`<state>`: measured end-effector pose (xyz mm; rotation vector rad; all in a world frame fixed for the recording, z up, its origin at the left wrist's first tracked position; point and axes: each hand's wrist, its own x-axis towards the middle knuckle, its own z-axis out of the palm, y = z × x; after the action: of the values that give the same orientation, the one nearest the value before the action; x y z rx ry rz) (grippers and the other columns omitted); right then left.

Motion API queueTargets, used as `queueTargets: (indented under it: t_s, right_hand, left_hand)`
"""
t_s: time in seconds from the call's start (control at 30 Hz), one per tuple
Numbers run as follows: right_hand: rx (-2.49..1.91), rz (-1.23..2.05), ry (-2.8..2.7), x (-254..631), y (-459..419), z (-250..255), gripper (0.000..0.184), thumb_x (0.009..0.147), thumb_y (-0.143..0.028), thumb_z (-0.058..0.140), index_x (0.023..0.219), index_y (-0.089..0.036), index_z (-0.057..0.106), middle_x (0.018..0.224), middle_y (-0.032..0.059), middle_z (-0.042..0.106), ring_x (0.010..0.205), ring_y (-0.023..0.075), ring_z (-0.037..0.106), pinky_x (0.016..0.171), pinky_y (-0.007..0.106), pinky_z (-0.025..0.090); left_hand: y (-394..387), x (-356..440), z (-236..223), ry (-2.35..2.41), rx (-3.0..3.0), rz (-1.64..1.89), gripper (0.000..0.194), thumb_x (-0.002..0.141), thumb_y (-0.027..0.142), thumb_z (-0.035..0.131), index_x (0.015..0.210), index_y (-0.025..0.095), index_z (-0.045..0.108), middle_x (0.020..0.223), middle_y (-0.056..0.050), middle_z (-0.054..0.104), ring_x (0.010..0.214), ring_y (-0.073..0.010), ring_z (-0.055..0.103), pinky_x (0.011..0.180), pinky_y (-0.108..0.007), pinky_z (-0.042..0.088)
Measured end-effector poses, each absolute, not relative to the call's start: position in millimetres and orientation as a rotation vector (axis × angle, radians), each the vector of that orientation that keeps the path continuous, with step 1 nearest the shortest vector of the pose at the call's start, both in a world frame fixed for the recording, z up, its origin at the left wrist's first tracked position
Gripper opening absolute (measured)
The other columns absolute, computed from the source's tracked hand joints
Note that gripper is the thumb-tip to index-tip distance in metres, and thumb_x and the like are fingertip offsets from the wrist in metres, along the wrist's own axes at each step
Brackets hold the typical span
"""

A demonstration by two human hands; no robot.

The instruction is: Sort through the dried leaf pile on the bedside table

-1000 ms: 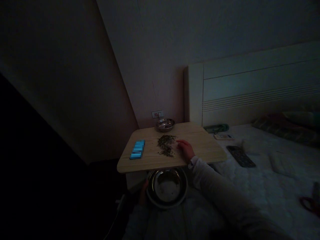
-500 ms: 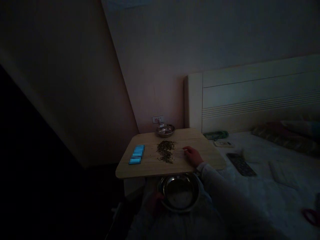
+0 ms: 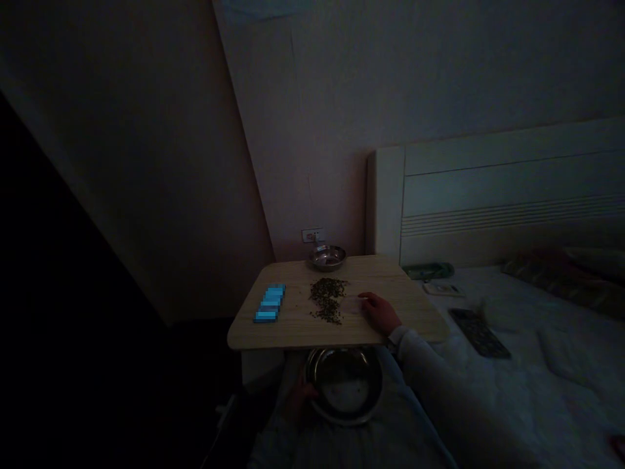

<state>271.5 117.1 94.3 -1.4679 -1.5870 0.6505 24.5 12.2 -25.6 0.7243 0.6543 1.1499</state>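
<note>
On the small wooden table lies a loose patch of small dark grains or seeds. Right of it my right hand rests low over the tabletop, fingers closed on the edge of a pale, translucent flat piece. That piece reaches toward the grains; its exact kind is too dim to tell. In my lap, below the table's front edge, sits a large shiny metal bowl. My left hand grips its left rim, fingers partly lost in shadow. A few pale specks show inside the bowl.
A smaller metal bowl stands at the table's back edge, near a wall socket. A lit phone lies at the left. The bed at the right holds a dark patterned flat item and a pale remote-like object.
The view has shifted slightly. My right hand stays beside the grains, and the translucent piece shows more clearly. The lap bowl has moved slightly left and down, still in my left hand.
</note>
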Motion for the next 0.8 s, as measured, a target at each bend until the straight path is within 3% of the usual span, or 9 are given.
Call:
queueTargets:
  t_s: [0.23, 0.4, 0.63, 0.8]
  right_hand:
    - [-1.483, 0.656, -1.598, 274, 116, 97, 0.030, 0.074, -0.029, 0.047, 0.093, -0.019, 0.068, 0.081, 0.0049, 0.069, 0.078, 0.0191, 0.061, 0.075, 0.031, 0.044]
    - [-1.458, 0.704, -1.531, 273, 117, 95, 0.031, 0.073, -0.030, 0.046, 0.092, -0.018, 0.067, 0.073, 0.0033, 0.068, 0.074, 0.0185, 0.060, 0.073, 0.030, 0.045]
    - [-1.490, 0.647, -1.577, 271, 116, 95, 0.033, 0.073, -0.030, 0.045, 0.094, -0.019, 0.068, 0.075, 0.0036, 0.068, 0.073, 0.0183, 0.059, 0.072, 0.030, 0.044]
    - [-1.482, 0.684, -1.615, 273, 114, 100, 0.029, 0.070, -0.027, 0.045, 0.085, -0.019, 0.068, 0.081, 0.0041, 0.069, 0.079, 0.0189, 0.060, 0.077, 0.030, 0.045]
  left_hand:
    - [7, 19, -16, 0.693, 0.679, 1.132, 0.056, 0.053, 0.012, 0.063, 0.108, 0.024, 0.064, 0.092, -0.005, 0.073, 0.107, -0.0303, 0.060, 0.095, -0.042, 0.039]
    - [12, 20, -28, 0.720, 0.661, 1.159, 0.053, 0.050, 0.013, 0.064, 0.102, 0.024, 0.066, 0.089, -0.004, 0.073, 0.107, -0.0319, 0.060, 0.095, -0.043, 0.039]
    - [14, 23, -25, 0.649, 0.733, 1.222, 0.069, 0.051, 0.011, 0.065, 0.118, 0.028, 0.060, 0.109, -0.003, 0.071, 0.120, -0.0305, 0.052, 0.101, -0.041, 0.035]
    - [14, 25, -26, 0.613, 0.664, 1.167, 0.059, 0.051, 0.013, 0.067, 0.109, 0.025, 0.065, 0.099, -0.004, 0.074, 0.113, -0.0313, 0.058, 0.100, -0.043, 0.037]
